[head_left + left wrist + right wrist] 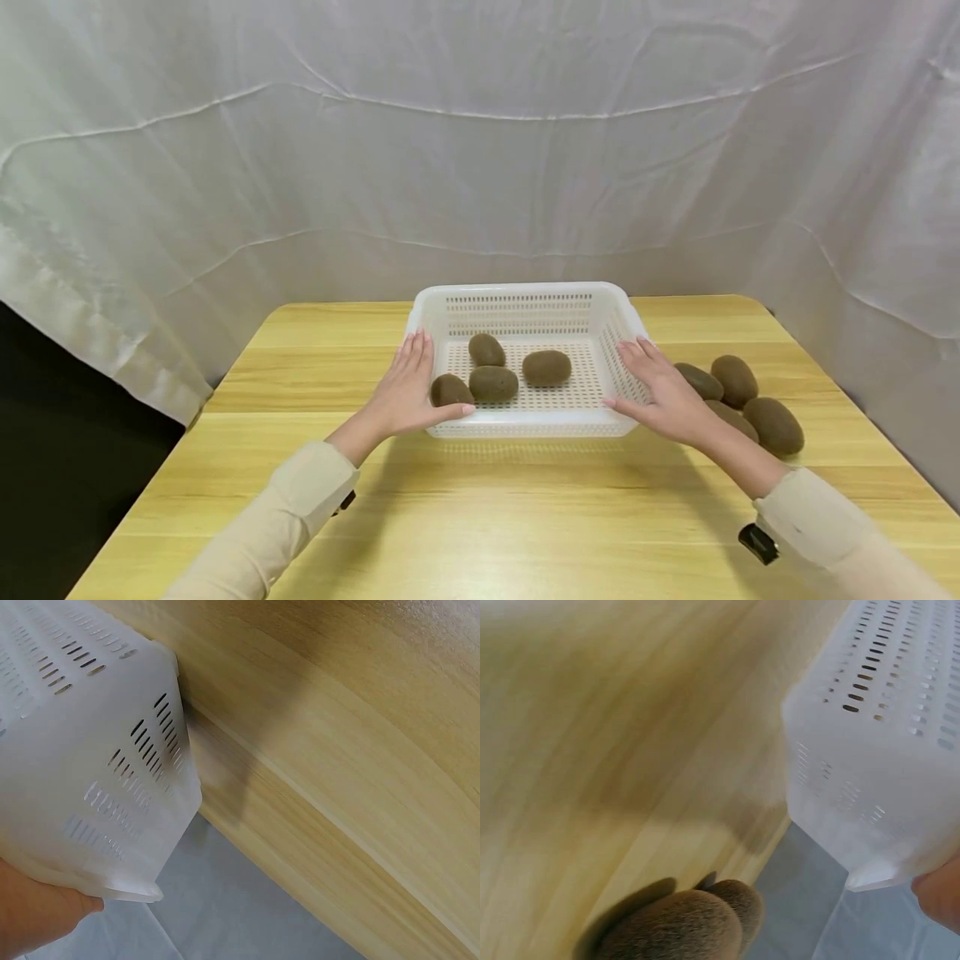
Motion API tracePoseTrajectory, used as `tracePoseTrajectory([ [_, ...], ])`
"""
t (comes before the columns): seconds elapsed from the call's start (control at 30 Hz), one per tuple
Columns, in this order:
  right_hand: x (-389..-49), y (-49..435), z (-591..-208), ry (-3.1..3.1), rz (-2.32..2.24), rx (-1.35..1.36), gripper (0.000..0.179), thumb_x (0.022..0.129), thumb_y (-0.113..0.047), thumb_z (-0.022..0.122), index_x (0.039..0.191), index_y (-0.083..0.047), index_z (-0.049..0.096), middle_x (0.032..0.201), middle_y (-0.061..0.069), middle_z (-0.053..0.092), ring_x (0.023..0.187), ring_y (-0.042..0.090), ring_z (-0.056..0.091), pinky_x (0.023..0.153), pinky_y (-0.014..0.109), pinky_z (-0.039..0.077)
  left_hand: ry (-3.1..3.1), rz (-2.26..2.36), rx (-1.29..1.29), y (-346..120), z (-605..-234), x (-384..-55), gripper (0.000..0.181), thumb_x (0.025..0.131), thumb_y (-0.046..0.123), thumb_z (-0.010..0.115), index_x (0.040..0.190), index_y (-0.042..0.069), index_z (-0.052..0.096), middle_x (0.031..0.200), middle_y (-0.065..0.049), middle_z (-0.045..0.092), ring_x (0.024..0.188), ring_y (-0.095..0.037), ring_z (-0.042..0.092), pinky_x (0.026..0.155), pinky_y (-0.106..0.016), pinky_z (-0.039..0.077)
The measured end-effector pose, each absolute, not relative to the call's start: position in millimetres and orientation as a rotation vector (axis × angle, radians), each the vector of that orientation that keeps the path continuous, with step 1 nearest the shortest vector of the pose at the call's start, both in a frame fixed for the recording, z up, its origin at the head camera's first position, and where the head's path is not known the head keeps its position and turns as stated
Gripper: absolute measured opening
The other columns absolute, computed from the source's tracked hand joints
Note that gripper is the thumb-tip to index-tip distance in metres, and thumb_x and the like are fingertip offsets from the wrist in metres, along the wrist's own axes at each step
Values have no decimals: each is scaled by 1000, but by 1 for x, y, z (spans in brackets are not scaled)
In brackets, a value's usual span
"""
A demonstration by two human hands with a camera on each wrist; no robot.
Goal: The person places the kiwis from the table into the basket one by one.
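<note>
A white perforated plastic basket [525, 422] is in the middle of the head view, with several brown kiwifruits [547, 368] inside it. My left hand [405, 392] holds its left end, fingers along the side rim and thumb on the front rim. At the right end my right hand [667, 396] grips the rim, its thumb near the front corner. The wrist views show the outer walls of the basket [67, 765] and only part of each hand. Whether the basket's bottom touches the table cannot be told.
Several more kiwifruits [774, 426] lie on the wooden table [525, 525] to the right of the basket, close to my right wrist. Pale curtains [480, 183] hang behind the table and along its sides. A dark area [67, 450] is at the left.
</note>
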State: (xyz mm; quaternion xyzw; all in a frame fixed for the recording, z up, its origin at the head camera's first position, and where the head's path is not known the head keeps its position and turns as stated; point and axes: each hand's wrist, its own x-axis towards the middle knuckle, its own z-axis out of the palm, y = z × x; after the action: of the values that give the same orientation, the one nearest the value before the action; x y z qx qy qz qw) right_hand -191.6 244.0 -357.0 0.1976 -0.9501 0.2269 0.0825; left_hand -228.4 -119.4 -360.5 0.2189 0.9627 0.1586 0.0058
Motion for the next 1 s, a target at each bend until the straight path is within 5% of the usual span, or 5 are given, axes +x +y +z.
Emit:
tracePoseTrajectory([
  [0.1, -188, 249, -359, -2674, 783, 570, 63, 89, -27, 61, 137, 7, 39, 142, 27, 37, 134, 46, 27, 104, 63, 26, 3013, 496, 691, -119, -359, -228, 119, 74, 72, 54, 145, -9, 2, 153, -24, -6, 144, -34, -5, 119, -43, 3],
  [0.23, -185, 257, -365, -2431, 812, 507, 45, 87, -11, 63, 127, 7, 52, 130, 27, 52, 121, 45, 46, 109, 22, 33, 3021, 495, 696, -120, -358, -229, 119, 74, 72, 54, 145, -9, 2, 153, -25, -5, 144, -35, -5, 118, -43, 4],
  [0.33, -182, 265, -371, -2304, 807, 459, 39, 83, -3, 66, 120, 5, 59, 120, 26, 60, 119, 22, 53, 95, -3, 25, 3018, 489, 694, -120, -358, -229, 120, 73, 73, 54, 145, -9, 3, 153, -25, -4, 144, -35, -4, 118, -44, 4],
  [0.53, -169, 285, -381, -2250, 872, 386, 36, 80, 4, 64, 116, 6, 61, 111, 30, 61, 100, -25, 41, 72, -4, 39, 3006, 482, 680, -120, -360, -229, 120, 73, 74, 53, 145, -8, 2, 154, -24, -6, 144, -34, -5, 118, -42, 3],
  [1.0, -154, 329, -410, -2377, 691, 373, 51, 70, -10, 78, 115, 7, 60, 113, 31, 60, 113, -16, 40, 87, -8, 19, 3007, 486, 685, -120, -358, -226, 116, 76, 69, 55, 145, -9, 4, 153, -25, -5, 144, -35, -5, 118, -43, 3],
])
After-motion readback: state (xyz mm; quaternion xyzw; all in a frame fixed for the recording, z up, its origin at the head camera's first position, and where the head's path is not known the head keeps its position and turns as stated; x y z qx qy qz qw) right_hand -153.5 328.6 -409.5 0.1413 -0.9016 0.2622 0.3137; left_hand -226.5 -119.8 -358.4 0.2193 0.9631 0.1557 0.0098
